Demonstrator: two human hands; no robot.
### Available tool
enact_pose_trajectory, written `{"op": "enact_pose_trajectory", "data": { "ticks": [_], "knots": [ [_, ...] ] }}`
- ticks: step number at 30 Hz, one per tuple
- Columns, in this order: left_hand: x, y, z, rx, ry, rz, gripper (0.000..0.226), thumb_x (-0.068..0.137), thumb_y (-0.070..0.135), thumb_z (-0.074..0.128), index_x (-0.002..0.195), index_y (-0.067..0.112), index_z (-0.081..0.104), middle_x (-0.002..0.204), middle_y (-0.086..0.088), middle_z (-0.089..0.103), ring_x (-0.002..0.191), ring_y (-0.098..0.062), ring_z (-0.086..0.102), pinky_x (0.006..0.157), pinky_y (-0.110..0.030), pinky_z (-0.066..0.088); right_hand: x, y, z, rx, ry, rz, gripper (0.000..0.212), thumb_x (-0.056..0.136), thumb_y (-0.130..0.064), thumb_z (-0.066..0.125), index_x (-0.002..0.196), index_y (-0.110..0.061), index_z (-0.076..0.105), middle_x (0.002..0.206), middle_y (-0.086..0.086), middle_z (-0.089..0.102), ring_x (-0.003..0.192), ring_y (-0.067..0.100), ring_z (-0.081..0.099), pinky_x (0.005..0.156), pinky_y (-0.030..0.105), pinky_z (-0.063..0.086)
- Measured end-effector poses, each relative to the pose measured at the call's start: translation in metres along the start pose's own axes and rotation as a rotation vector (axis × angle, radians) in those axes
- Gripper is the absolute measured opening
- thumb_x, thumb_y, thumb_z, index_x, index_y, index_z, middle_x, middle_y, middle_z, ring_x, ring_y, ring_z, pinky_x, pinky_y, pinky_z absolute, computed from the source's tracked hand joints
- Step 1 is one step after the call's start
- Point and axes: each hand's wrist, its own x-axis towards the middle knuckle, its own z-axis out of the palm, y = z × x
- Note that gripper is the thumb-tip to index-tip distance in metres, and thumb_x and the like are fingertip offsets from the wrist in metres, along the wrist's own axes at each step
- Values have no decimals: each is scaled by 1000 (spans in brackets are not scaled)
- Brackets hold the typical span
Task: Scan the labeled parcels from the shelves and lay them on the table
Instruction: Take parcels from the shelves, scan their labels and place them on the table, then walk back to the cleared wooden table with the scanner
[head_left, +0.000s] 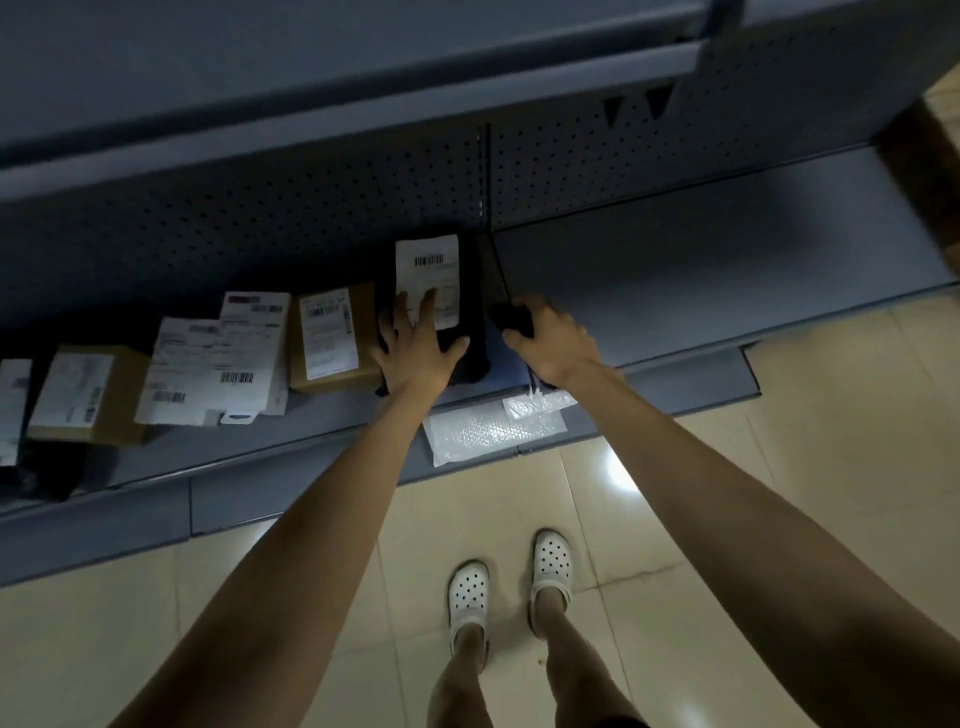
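Head view: looking down past two bare forearms at a low grey shelf (675, 286) in dim light.
Task parcel: a black soft parcel (471, 306) lies flat on the shelf at the right end of a row of parcels, with its white barcode label (428, 270) facing up.
Left hand: the left hand (415, 353) rests palm-down on the black parcel, fingers spread wide, with the fingertips over the lower part of the label.
Right hand: the right hand (556, 343) is just right of the parcel, fingers curled round a dark handheld device (511, 317) that is too blurred to identify.
Nearest neighbour: a brown cardboard box (332, 338) with a white label sits just left of the black parcel, beside the left hand.
Further left: overlapping white flat parcels (218, 364) with barcodes, then a second brown box (78, 395).
Close on the right: a dark upright post (486, 182) rises at the back, just right of the parcel.
Front ledge: two clear bubble-wrap mailers (483, 431) lie below the hands, the smaller overlapping the larger.
Behind and above: a perforated back panel (260, 218), with an upper shelf (363, 78) overhanging.
Below: pale floor tiles (779, 467) and white clogs (467, 587).
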Motion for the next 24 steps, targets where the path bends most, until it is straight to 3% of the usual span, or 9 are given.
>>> {"op": "enact_pose_trajectory", "data": {
  "ticks": [4, 8, 16, 24],
  "knots": [
    [-41, 0, -29, 94, 180, 197, 67, 92, 46, 60, 152, 31, 33, 153, -7, 35, 137, -33, 33, 105, -52, 29, -43, -16, -15, 10, 88, -54, 50, 96, -39, 56, 142, -25, 44, 141, 10, 54, 119, 37, 56, 89, 42, 47],
    [-80, -3, -65, 7, 281, 361, 55, 93, 33, 64, 144, 25, 46, 139, -5, 52, 123, -29, 48, 95, -46, 39, -102, -37, -31, 41, 193, -119, 46, 97, -38, 57, 139, -25, 45, 140, 4, 53, 120, 32, 55, 90, 44, 48],
    [-163, 5, -118, 103, 408, 714, 52, 91, 39, 65, 140, 25, 51, 131, -1, 56, 120, -25, 51, 95, -41, 37, -228, -52, -68, 50, 397, -192, 44, 96, -40, 59, 137, -30, 47, 137, -1, 56, 118, 28, 55, 87, 42, 47],
    [-223, 78, -159, 114, 485, 903, 48, 93, 37, 63, 138, 25, 51, 127, 0, 56, 114, -25, 53, 95, -42, 40, -322, -26, -142, -77, 578, -154, 47, 98, -45, 57, 141, -32, 43, 140, -1, 54, 123, 28, 53, 89, 43, 44]
  ]
}}
